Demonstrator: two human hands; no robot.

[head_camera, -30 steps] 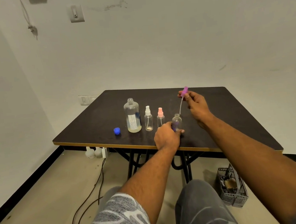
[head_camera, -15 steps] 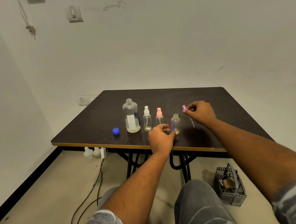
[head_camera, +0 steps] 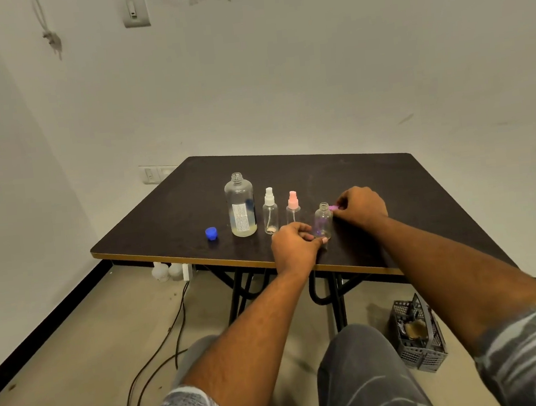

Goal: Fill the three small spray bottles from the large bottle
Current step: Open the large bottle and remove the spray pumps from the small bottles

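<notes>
Mid frame, our left hand (head_camera: pixel 293 244) pinches the open small bottle (head_camera: pixel 323 219) at its base, our right hand (head_camera: pixel 360 206) grips the purple spray top (head_camera: pixel 334 208) just right of its neck, big bottle (head_camera: pixel 240 204) w/ no cap stands left, on the table (head_camera: pixel 408 209).

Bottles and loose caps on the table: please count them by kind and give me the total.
Large bottle, open, without cap: 1
Small spray bottles with the sprayer on: 2, one white and one pink
Small bottle with no sprayer on, held at its base by the left hand: 1
Loose blue cap: 1
Purple sprayer head in the right hand: 1
Total: 6
</notes>
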